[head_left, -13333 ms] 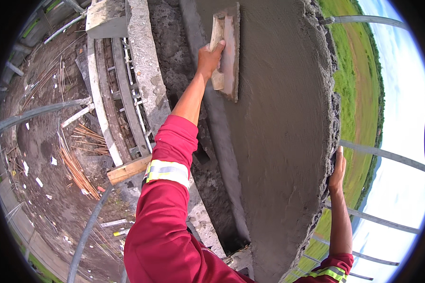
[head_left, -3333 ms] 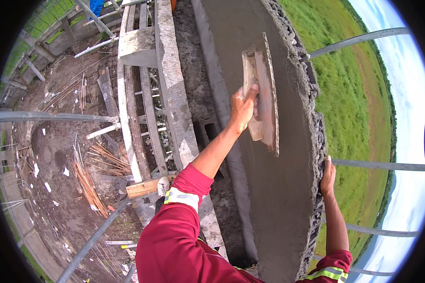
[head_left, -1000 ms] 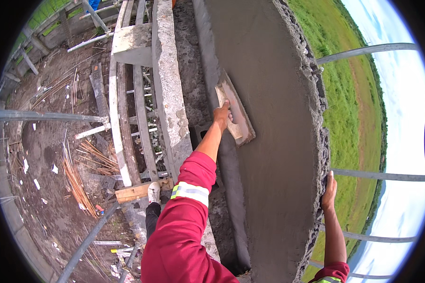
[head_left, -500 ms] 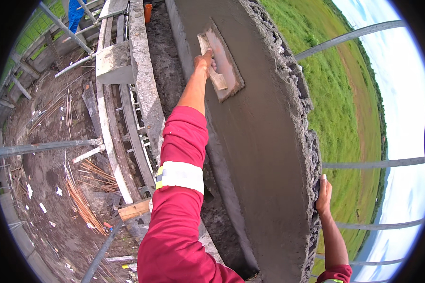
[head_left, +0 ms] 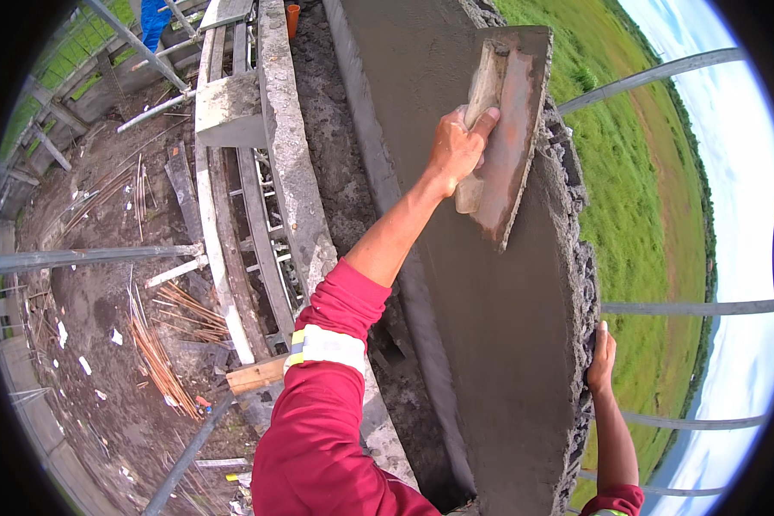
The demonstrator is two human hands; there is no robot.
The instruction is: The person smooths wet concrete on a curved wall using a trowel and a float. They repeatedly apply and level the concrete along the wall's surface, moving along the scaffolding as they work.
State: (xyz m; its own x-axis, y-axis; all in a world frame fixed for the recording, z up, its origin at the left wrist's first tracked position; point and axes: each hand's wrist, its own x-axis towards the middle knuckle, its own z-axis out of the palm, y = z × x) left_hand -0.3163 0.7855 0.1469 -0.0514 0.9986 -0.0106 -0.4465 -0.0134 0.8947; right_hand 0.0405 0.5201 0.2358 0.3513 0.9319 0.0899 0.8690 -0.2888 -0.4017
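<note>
My left hand is closed round the wooden handle of a plastering trowel, a long flat plate with a reddish, worn back. Its blade lies at the right side of a smooth band of wet grey mortar, over the rough outer edge and tilted. My right hand rests with fingers stretched out along the outer side of the crumbly mortar edge. Nothing shows in that hand, though its palm side is partly hidden.
Left of the mortar runs a dark trough, then a concrete ledge and timber formwork. Farther down, metal poles cross above muddy ground with thin rods. On the right, metal bars stand out over grass.
My left hand has swept the trowel right across the mortar to its outer edge, and the blade has turned and tilted. My right hand stays at the edge. The view has shifted slightly.
</note>
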